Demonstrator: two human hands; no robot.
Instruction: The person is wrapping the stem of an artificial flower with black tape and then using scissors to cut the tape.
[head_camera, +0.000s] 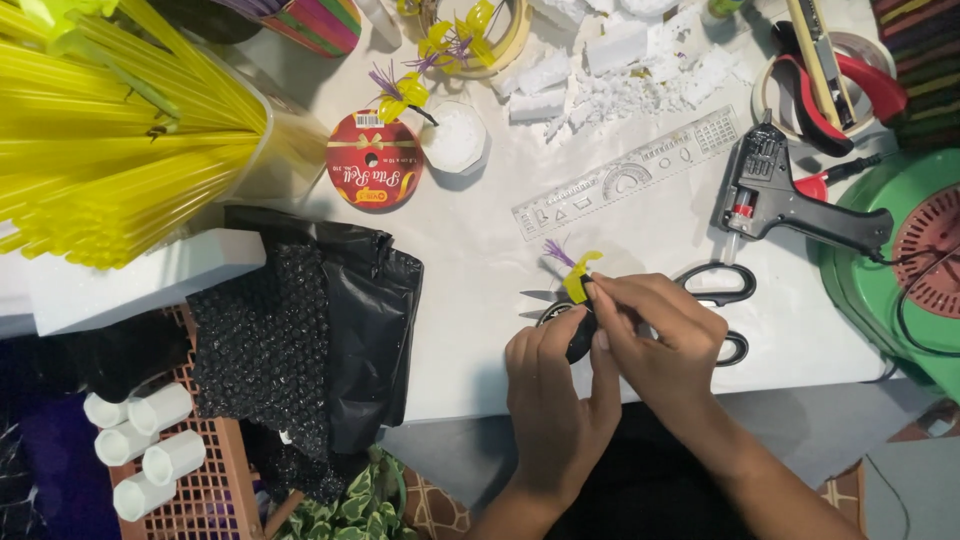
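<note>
A small yellow and purple paper flower (574, 270) sticks up from between my fingers near the front of the white table (470, 260). My left hand (552, 390) grips a dark roll, probably tape (581, 335), under the flower. My right hand (660, 335) pinches the flower's base from the right, its fingertips against the yellow petal. Black-handled scissors (718, 290) lie right behind my hands, partly hidden by them.
A black glue gun (790, 200) and a clear stencil ruler (625, 175) lie further back. A red ribbon spool (374, 174), white foam scraps (640, 70), finished flowers (455, 40), yellow straws (110, 130) and black bubble wrap (300, 330) fill the left and back. A green fan (900, 270) stands right.
</note>
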